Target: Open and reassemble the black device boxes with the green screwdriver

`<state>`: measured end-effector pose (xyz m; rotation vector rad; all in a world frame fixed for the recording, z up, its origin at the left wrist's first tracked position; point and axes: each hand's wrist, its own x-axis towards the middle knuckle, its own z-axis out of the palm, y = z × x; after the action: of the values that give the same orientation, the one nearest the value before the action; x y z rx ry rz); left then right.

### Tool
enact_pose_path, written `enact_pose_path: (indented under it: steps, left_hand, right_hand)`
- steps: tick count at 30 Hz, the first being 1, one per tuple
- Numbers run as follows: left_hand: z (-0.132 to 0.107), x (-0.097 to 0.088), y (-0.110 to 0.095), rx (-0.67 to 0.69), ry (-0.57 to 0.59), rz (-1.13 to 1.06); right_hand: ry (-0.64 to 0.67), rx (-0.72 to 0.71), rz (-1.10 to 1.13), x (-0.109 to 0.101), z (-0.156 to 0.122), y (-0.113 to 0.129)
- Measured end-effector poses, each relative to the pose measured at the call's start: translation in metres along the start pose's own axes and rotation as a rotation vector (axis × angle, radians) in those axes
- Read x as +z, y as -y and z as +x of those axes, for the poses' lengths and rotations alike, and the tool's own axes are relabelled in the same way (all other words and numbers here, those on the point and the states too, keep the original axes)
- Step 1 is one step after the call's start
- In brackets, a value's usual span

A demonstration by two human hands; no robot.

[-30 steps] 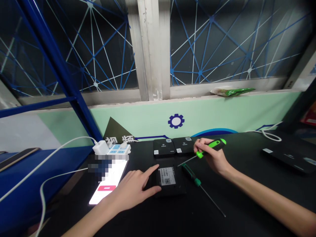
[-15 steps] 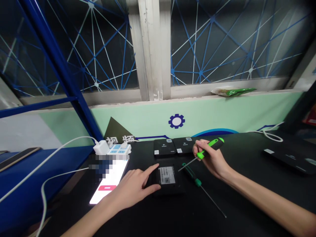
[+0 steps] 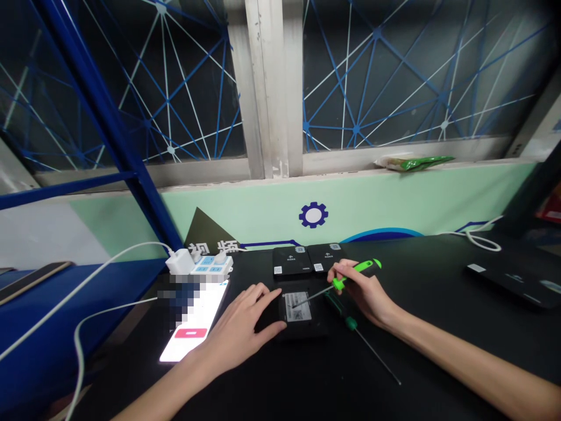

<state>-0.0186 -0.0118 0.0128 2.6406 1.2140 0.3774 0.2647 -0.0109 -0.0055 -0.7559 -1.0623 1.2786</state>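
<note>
- The black box [image 3: 302,313] lies between my hands.
- My left hand [image 3: 239,327] rests flat, fingers spread, on its left edge.
- My right hand [image 3: 362,286] grips the green screwdriver [image 3: 346,278], tip on the label.

Matt black plastic box [image 3: 302,318], paper label [image 3: 297,307]
</note>
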Motion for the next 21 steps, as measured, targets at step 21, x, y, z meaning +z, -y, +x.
enact_pose_path:
  steps: [21]
  left_hand:
    - [0.003,0.014,0.009,-0.074,-0.073,0.099]
  right_hand:
    - [-0.068,0.064,0.233,-0.013,0.013,-0.006]
